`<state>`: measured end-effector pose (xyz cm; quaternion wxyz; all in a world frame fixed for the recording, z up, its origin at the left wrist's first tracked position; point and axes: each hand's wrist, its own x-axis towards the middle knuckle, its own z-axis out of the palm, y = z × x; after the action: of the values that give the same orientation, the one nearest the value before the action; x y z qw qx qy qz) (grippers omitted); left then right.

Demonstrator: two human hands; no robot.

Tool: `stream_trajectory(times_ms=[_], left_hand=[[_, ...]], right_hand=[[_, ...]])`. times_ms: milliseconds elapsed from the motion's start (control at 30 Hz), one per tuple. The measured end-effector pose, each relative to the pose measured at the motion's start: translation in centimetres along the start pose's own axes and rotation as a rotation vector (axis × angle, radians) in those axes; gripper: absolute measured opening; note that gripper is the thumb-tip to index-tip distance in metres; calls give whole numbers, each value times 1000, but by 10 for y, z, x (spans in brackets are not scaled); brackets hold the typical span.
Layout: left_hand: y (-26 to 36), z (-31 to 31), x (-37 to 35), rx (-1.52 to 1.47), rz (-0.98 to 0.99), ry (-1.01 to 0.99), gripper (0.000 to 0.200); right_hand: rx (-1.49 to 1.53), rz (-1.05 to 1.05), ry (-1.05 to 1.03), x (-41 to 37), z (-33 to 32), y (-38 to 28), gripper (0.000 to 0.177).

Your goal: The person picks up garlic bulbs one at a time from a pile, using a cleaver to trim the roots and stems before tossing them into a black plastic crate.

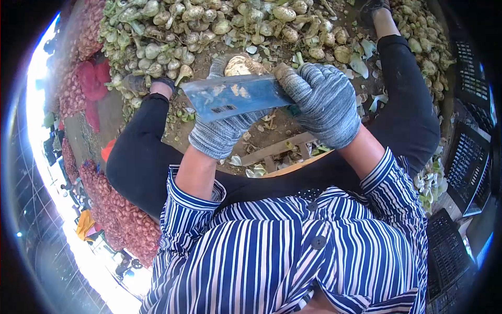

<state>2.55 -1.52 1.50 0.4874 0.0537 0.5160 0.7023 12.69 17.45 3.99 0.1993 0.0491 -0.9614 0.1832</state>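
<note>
My right hand (327,104), in a grey knit glove, is wrapped round the handle end of a cleaver (225,97). The wide blade, smeared with bits of pale matter, stretches leftward across my left hand. Gloved alike, my left hand (222,136) holds a pale, rough-skinned bulb vegetable (241,65) just beyond the blade's upper edge. Most of the left fingers are hidden behind the blade, though one glove tip shows beside the bulb.
Beyond my hands lies a large heap of bulb vegetables (162,23), with more on the right (421,47). Leaf scraps (361,65) litter the ground. Red mesh sacks (115,214) stand at left, black crates (465,165) at right. A wooden frame (277,149) lies between my legs.
</note>
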Motion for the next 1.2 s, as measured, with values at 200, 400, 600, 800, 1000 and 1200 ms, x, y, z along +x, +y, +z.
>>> stream_trajectory(times_ms=[200,400,600,800,1000,1200], left_hand=[[13,12,-2,187,85,7,43],[49,69,-8,948,263,110,52],[47,47,-3,690,353,171,65],[30,38,3,364,371,203,68],[22,38,0,224,288,134,71],[33,65,-6,953,231,-10,74]], right_hand=[[15,-69,47,-4,12,23,31],[-17,192,-49,-10,24,62,24],[46,134,194,-1,2,45,31],[52,-88,156,-4,4,7,33],[76,-86,120,-6,1,8,33],[44,67,16,-7,-1,24,31]])
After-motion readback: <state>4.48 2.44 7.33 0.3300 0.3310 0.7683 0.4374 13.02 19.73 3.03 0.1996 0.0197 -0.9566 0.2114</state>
